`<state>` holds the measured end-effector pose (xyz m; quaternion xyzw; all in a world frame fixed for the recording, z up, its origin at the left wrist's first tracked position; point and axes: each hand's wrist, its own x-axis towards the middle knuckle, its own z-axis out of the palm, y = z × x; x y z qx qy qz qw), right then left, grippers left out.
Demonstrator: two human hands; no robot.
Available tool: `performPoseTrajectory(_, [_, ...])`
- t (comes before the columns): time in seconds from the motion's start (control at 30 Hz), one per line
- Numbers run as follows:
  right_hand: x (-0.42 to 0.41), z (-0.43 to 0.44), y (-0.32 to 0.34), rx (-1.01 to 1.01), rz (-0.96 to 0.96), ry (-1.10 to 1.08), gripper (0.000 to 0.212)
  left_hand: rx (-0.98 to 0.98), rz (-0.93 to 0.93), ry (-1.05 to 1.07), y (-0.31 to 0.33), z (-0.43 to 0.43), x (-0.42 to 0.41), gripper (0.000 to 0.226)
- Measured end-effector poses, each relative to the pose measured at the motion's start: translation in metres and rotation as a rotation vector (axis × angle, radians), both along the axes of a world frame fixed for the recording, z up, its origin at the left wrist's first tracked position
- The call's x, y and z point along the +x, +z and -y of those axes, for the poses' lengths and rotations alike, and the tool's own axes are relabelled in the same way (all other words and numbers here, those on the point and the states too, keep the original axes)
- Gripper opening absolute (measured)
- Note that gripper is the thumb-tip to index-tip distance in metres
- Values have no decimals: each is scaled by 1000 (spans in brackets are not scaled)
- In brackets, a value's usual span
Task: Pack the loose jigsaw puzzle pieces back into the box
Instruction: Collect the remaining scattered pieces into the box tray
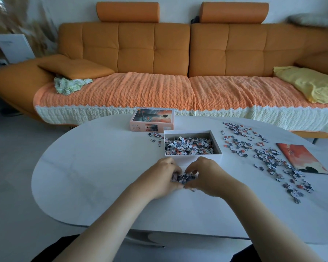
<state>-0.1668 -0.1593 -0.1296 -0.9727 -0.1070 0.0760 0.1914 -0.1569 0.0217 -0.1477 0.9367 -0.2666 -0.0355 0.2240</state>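
An open white box [193,158] stands mid-table, partly filled with puzzle pieces [188,146]. Just in front of it, my left hand [159,175] and my right hand [206,174] cup a small heap of pieces [183,178] between curled fingers, resting on the table. One stray piece [193,190] lies under my right hand. Many loose pieces [269,157] are scattered across the right side of the table. A few more pieces [155,137] lie left of the box.
The box lid [151,120] with a sunset picture sits behind the box. A picture sheet [301,157] lies at the right edge. The white oval table [93,167] stands before an orange sofa [159,53].
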Motion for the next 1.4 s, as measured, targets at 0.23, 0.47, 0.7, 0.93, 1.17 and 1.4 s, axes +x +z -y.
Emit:
performPoseTrajectory(0.23, [3, -1, 2, 84, -13, 10, 40, -90, -63, 53, 4, -1, 3, 31])
performPoseTrajectory(0.47, [6, -7, 1, 57, -44, 36, 22, -86, 19, 47, -1, 4, 2, 21])
performPoseTrajectory(0.7, [8, -5, 9, 145, 69, 2, 13, -278, -58, 116, 13, 2, 5, 13])
performPoseTrajectory(0.93, [35, 2, 26, 352, 352, -107, 12, -531, 43, 187, 39, 14, 41, 12])
performPoseTrajectory(1.17, [54, 11, 12, 322, 315, -109, 34, -473, 93, 174, 25, 29, 75, 11])
performPoseTrajectory(1.4, [45, 15, 5, 175, 291, 3, 23, -138, 252, 70, 16, 9, 75, 24])
